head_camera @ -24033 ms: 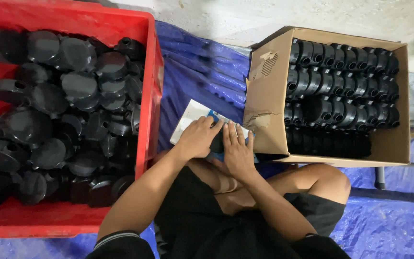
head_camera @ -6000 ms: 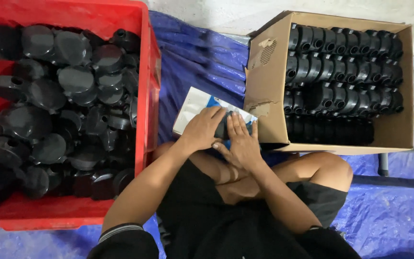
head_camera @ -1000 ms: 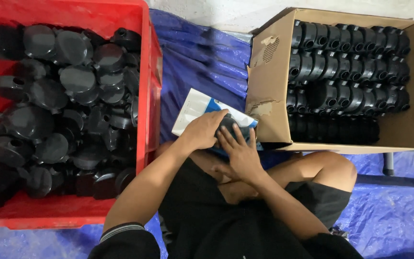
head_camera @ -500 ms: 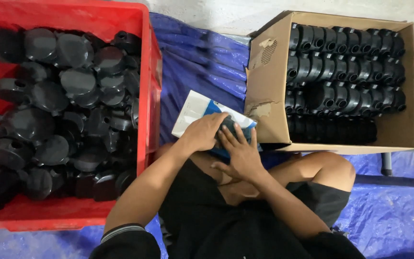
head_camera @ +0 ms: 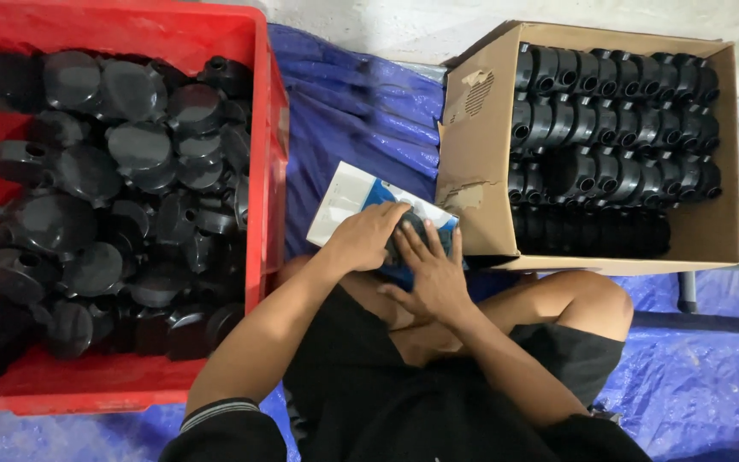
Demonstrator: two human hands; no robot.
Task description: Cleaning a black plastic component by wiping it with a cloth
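Both hands, left hand and right hand, clamped round a black part, squeezed between red crate wall and cardboard box corner.

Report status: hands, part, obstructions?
Left hand and right hand both cupping a black part over the blue-white sheet. Nothing blocking.

Crate left, carton right
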